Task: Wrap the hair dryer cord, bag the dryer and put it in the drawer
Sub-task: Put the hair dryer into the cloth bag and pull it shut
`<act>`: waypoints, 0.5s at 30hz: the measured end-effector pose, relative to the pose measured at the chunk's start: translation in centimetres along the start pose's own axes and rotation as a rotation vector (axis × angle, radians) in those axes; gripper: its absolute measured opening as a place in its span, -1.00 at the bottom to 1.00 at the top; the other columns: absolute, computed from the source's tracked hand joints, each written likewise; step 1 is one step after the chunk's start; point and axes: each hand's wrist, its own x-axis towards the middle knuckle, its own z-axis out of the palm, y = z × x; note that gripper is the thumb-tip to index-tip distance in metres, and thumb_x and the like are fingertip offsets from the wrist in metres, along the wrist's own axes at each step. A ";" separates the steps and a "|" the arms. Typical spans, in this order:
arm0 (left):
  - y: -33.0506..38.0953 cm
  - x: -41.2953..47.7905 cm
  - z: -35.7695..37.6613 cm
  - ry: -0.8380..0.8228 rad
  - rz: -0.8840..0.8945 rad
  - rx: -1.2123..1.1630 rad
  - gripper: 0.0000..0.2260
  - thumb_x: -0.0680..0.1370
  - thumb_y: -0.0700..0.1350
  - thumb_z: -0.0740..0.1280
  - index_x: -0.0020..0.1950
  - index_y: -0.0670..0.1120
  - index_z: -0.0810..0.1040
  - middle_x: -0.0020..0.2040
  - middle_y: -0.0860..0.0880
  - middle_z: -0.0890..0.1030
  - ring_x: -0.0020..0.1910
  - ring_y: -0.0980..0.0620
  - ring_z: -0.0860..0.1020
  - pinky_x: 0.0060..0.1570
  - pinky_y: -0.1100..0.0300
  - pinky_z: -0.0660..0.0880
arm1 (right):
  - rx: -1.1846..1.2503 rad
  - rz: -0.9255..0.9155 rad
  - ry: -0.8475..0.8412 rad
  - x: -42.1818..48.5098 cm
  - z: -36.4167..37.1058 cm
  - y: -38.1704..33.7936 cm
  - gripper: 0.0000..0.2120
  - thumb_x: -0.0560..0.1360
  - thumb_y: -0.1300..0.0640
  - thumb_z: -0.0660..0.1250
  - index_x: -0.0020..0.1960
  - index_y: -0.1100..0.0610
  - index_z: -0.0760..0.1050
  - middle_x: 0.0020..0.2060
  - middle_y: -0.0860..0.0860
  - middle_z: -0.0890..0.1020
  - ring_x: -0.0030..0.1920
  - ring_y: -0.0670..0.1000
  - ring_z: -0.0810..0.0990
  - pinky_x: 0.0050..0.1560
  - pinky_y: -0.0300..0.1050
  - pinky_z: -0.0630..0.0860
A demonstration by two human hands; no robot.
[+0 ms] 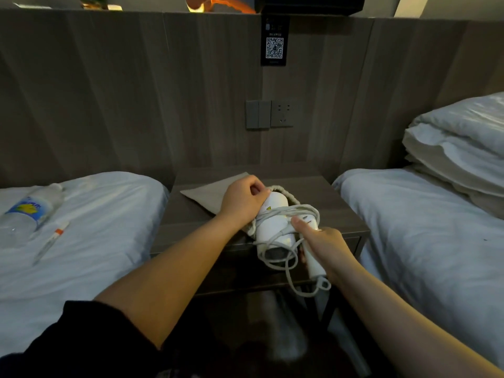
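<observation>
A white hair dryer (274,227) lies over the front of the dark nightstand (313,184), its white cord (286,257) looped around the body with loose loops hanging off the front edge. The dryer's front end pokes into the mouth of a flat grey drawstring bag (210,193) lying on the nightstand. My left hand (244,200) grips the bag's mouth at the dryer's front end. My right hand (324,245) holds the dryer's handle, thumb pressing the cord. The drawer front (354,242) under the top appears shut.
A bed (95,227) on the left carries a plastic water bottle (30,211) and a pen (51,240). Another bed (425,227) on the right has a folded duvet (458,143). A wall socket (282,113) and switch (257,114) sit on the headboard panel.
</observation>
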 end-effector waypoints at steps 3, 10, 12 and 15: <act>0.7 -0.9 0.0 -0.142 0.099 0.022 -0.94 0.49 -0.11 0.36 -0.15 -0.08 0.55 -0.28 0.08 0.52 -0.28 0.17 0.45 -0.27 0.29 0.39 | -0.049 -0.038 0.025 0.4 0.2 0.2 -0.61 0.33 -0.14 0.46 -0.19 0.22 0.60 -0.34 0.15 0.68 -0.36 0.09 0.64 -0.32 -0.08 0.57; -1.1 -2.4 -0.6 -0.308 0.181 0.105 -0.91 0.54 -0.13 0.29 -0.16 -0.09 0.46 -0.26 0.07 0.46 -0.21 0.05 0.45 -0.22 0.20 0.35 | 0.222 0.140 0.115 2.3 -0.9 0.8 -0.46 0.28 -0.23 0.46 -0.11 0.26 0.55 -0.38 0.16 0.60 -0.41 0.09 0.57 -0.33 -0.07 0.52; -2.2 -2.6 -0.8 -0.359 0.160 0.179 -0.93 0.54 -0.12 0.29 -0.14 -0.08 0.47 -0.18 0.02 0.49 -0.12 0.00 0.48 -0.10 0.13 0.39 | 0.237 0.157 0.118 2.7 -1.3 0.9 -0.43 0.28 -0.24 0.46 -0.09 0.27 0.56 -0.37 0.17 0.60 -0.41 0.09 0.56 -0.35 -0.08 0.51; -2.9 -2.5 -0.6 -0.393 0.175 0.251 -0.94 0.48 -0.10 0.35 -0.14 -0.05 0.49 -0.10 0.02 0.44 -0.03 0.01 0.46 0.01 0.11 0.42 | 0.149 0.134 0.093 2.9 -1.4 0.8 -0.43 0.29 -0.23 0.46 -0.08 0.30 0.57 -0.38 0.17 0.60 -0.42 0.10 0.57 -0.36 -0.07 0.52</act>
